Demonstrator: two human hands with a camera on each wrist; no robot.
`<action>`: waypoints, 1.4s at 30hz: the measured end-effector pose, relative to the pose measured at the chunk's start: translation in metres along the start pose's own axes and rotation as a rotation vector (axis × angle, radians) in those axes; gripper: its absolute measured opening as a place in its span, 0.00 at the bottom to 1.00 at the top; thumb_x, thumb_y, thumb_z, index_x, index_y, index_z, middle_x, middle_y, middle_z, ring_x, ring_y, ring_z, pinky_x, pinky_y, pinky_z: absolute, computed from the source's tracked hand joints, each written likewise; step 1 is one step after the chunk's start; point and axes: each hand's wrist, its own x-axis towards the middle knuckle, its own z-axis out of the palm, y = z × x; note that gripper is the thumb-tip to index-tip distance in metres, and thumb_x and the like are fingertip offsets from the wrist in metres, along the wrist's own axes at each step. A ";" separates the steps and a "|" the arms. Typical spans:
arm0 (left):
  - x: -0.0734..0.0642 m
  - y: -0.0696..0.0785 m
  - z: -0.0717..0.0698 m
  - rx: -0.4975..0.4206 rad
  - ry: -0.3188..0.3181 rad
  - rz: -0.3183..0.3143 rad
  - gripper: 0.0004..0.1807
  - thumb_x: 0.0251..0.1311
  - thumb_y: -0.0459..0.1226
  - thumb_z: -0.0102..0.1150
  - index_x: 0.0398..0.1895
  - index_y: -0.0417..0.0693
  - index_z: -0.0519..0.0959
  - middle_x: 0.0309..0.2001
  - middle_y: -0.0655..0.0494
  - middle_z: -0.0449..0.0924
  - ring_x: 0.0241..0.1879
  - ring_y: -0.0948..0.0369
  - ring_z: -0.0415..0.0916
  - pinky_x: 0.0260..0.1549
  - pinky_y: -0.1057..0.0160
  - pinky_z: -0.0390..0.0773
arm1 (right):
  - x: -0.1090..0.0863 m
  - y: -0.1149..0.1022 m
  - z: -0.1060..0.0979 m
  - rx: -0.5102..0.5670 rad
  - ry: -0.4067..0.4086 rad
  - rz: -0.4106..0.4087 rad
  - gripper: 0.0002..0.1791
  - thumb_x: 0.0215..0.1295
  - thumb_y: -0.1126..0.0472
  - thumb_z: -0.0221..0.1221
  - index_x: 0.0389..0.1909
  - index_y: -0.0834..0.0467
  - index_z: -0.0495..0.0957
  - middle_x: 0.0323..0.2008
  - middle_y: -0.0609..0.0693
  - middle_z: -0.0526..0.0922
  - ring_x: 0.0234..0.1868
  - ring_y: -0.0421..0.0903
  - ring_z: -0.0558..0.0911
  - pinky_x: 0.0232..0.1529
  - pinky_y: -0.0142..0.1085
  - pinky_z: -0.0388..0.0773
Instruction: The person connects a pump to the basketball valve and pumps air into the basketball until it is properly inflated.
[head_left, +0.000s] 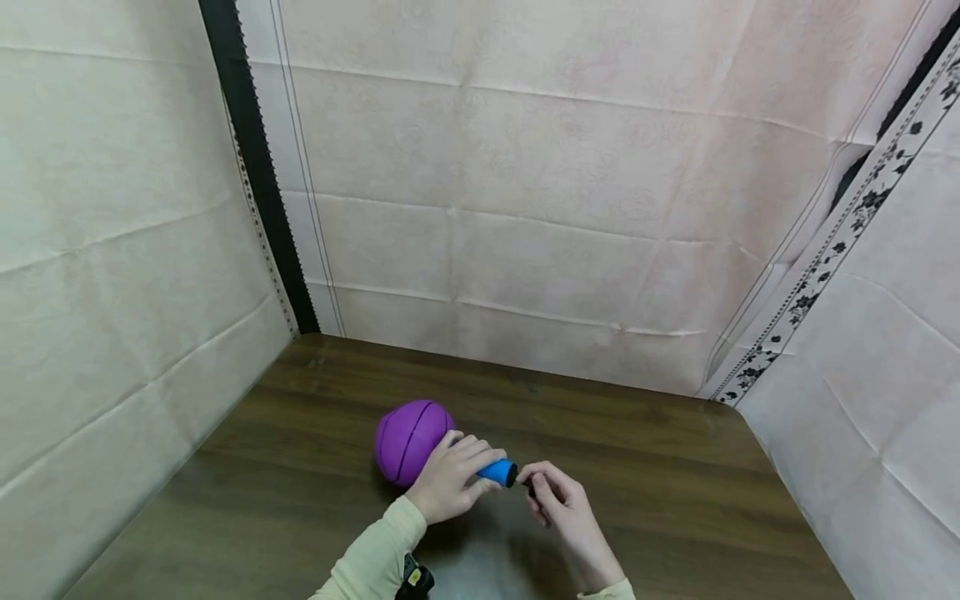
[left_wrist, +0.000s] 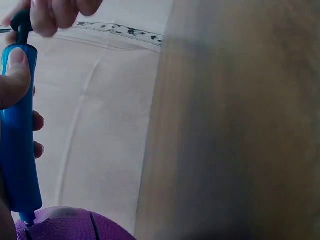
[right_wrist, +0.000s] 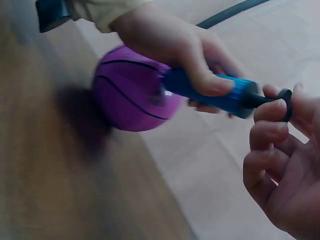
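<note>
A blue hand pump (right_wrist: 215, 95) joins a purple ball (head_left: 411, 442) at the ball's side; the left wrist view shows the pump's narrow tip meeting the ball (left_wrist: 70, 225). My left hand (head_left: 453, 479) grips the pump's barrel, thumb along one side and fingers round the other. With curled fingers my right hand (head_left: 558, 500) pinches the black plunger handle (right_wrist: 285, 104) at the pump's outer end. Only a short piece of the plunger rod shows between handle and barrel. In the head view my left hand covers much of the barrel and the pump's tip.
The ball and both hands are over a brown wood-grain table (head_left: 675, 467). Pale cloth hangs behind (head_left: 525, 208) and on both sides, with a black strip (head_left: 258, 167) at the left corner. A black wrist device (head_left: 415, 577) sits at the left sleeve.
</note>
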 end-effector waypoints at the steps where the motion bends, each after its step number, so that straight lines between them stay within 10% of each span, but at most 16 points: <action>1: 0.000 -0.003 -0.002 -0.001 0.004 -0.003 0.19 0.58 0.50 0.63 0.52 0.57 0.79 0.43 0.65 0.82 0.45 0.66 0.75 0.52 0.58 0.69 | -0.002 -0.004 -0.004 -0.003 0.003 -0.012 0.16 0.77 0.59 0.42 0.47 0.68 0.72 0.23 0.46 0.69 0.18 0.37 0.67 0.17 0.35 0.64; 13: 0.005 0.000 -0.004 0.019 0.068 -0.014 0.18 0.57 0.49 0.64 0.49 0.56 0.79 0.42 0.64 0.82 0.43 0.66 0.75 0.51 0.56 0.70 | -0.003 -0.006 -0.017 0.186 -0.083 -0.174 0.12 0.76 0.67 0.39 0.42 0.63 0.72 0.19 0.47 0.62 0.16 0.42 0.59 0.16 0.43 0.53; 24: 0.004 0.002 -0.005 0.003 0.021 0.023 0.20 0.57 0.51 0.63 0.51 0.57 0.79 0.44 0.66 0.82 0.45 0.66 0.76 0.52 0.58 0.70 | -0.003 -0.007 -0.009 -0.014 -0.041 0.002 0.15 0.77 0.59 0.43 0.48 0.66 0.72 0.24 0.46 0.71 0.20 0.35 0.68 0.18 0.37 0.65; 34: 0.006 -0.002 -0.001 0.023 0.092 -0.011 0.18 0.56 0.49 0.65 0.49 0.56 0.80 0.42 0.64 0.82 0.43 0.66 0.75 0.51 0.56 0.70 | -0.007 -0.011 -0.027 0.107 -0.072 -0.212 0.10 0.75 0.71 0.40 0.45 0.71 0.69 0.18 0.60 0.61 0.16 0.47 0.61 0.14 0.42 0.58; 42: 0.005 0.010 0.010 -0.023 0.035 0.027 0.18 0.56 0.49 0.65 0.49 0.56 0.80 0.41 0.66 0.82 0.41 0.67 0.76 0.49 0.60 0.69 | -0.001 0.007 -0.002 0.033 -0.044 -0.018 0.13 0.76 0.61 0.44 0.46 0.70 0.69 0.20 0.52 0.66 0.18 0.38 0.66 0.15 0.39 0.60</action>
